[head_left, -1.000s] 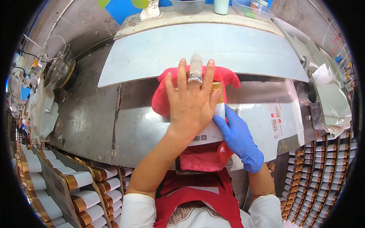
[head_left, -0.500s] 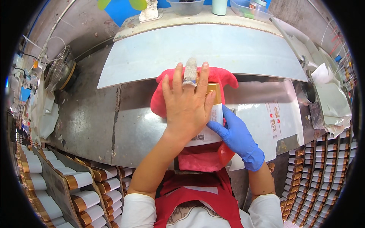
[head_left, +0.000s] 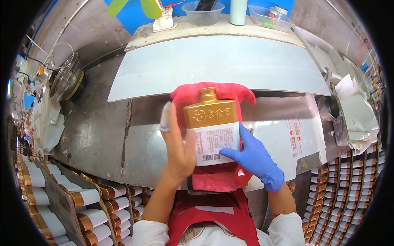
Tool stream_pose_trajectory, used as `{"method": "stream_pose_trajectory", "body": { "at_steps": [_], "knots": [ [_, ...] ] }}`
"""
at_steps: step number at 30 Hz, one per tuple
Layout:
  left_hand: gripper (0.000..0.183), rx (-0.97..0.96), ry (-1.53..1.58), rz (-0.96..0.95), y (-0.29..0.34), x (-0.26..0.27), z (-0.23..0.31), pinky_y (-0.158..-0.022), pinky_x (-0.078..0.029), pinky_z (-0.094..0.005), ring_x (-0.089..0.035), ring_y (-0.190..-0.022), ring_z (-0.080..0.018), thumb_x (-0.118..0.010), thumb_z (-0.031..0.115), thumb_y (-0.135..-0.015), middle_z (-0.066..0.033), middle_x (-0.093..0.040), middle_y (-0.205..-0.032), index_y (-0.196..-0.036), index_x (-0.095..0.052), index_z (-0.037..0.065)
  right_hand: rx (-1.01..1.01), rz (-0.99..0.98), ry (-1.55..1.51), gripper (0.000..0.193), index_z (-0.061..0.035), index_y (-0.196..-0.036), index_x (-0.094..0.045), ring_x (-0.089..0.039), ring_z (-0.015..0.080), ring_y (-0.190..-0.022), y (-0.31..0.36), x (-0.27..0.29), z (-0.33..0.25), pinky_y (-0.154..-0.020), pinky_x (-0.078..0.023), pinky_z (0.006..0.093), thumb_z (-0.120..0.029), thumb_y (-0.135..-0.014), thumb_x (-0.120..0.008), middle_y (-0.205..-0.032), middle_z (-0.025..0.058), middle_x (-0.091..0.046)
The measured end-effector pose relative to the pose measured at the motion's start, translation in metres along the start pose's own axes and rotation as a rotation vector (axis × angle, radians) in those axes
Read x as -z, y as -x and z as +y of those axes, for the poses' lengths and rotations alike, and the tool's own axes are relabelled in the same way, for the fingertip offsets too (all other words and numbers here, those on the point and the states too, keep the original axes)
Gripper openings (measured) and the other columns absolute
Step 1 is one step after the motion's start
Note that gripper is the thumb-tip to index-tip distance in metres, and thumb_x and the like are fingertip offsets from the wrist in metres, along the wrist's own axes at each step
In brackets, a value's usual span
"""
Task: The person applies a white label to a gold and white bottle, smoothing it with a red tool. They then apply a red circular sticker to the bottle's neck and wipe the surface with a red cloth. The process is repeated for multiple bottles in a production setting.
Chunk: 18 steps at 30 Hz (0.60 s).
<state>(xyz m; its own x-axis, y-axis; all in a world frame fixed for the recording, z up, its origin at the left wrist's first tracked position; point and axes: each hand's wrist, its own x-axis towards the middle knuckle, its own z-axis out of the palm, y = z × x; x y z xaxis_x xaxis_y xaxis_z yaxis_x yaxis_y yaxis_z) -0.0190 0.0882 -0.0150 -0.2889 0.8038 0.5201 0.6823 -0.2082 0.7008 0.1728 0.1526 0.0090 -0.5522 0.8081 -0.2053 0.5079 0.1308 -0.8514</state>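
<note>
A flat bottle point(head_left: 210, 115) with a gold neck and embossed gold shoulders lies face up on a red cloth point(head_left: 213, 174). Its lower part carries a white label point(head_left: 213, 139) with printed text. My right hand point(head_left: 256, 160), in a blue glove, grips the bottle's lower right edge, thumb resting over the label. At the bottle's left side is my bare left hand point(head_left: 179, 151), its fingers stretched out and pointing away from me. A whitish finger cover point(head_left: 165, 117) sits on one of its fingers. Whether the left palm touches the bottle's edge I cannot tell.
A pale board point(head_left: 217, 61) spans the bench behind the cloth. Printed clear sheeting point(head_left: 291, 127) lies to the right, beside a stack of white sheets point(head_left: 357, 106). Racks of gold-and-white bottles point(head_left: 92, 215) stand low on both sides. Plastic tubs point(head_left: 202, 16) and a pale green cylinder point(head_left: 238, 11) stand at the back.
My left hand has come off the bottle's front, moving left and towards me, which uncovers the gold shoulders and the label. My right hand keeps its grip on the bottle.
</note>
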Motion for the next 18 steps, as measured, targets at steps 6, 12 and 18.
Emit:
{"method": "stream_pose_trajectory", "body": {
  "at_steps": [6,12,18],
  "knots": [
    [0.078,0.138,0.188,-0.138,0.021,-0.013,0.002,-0.11,-0.018,-0.0441,-0.025,-0.132,-0.0394,-0.055,0.02,-0.092,-0.0282,-0.022,-0.144,-0.143,-0.004,-0.009,-0.066,-0.042,-0.226,0.08,-0.0046,-0.14,-0.033,-0.057,0.0286,-0.111,-0.003,-0.003,0.003,-0.094,-0.045,0.037,-0.029,-0.077,-0.074,-0.124,0.0187,-0.056],
    [0.086,0.228,0.52,-0.191,0.019,-0.01,0.009,-0.108,-0.025,-0.0398,-0.031,-0.131,-0.034,-0.058,0.018,-0.091,-0.0268,-0.026,-0.142,-0.144,0.005,-0.007,-0.068,-0.055,-0.221,0.079,-0.0051,-0.14,-0.033,-0.057,0.0279,-0.112,-0.003,-0.001,0.004,-0.094,-0.045,0.0367,-0.028,-0.077,-0.074,-0.125,0.0182,-0.055],
    [0.092,0.216,0.499,-0.25,0.025,-0.008,-0.007,-0.109,-0.024,-0.0375,-0.027,-0.134,-0.0299,-0.06,0.014,-0.088,-0.0234,-0.02,-0.146,-0.145,0.009,-0.003,-0.068,-0.039,-0.106,0.081,-0.0058,-0.141,-0.032,-0.057,0.0274,-0.112,-0.002,0.0,0.001,-0.095,-0.045,0.0364,-0.029,-0.077,-0.074,-0.123,0.0183,-0.056]
  ]
}}
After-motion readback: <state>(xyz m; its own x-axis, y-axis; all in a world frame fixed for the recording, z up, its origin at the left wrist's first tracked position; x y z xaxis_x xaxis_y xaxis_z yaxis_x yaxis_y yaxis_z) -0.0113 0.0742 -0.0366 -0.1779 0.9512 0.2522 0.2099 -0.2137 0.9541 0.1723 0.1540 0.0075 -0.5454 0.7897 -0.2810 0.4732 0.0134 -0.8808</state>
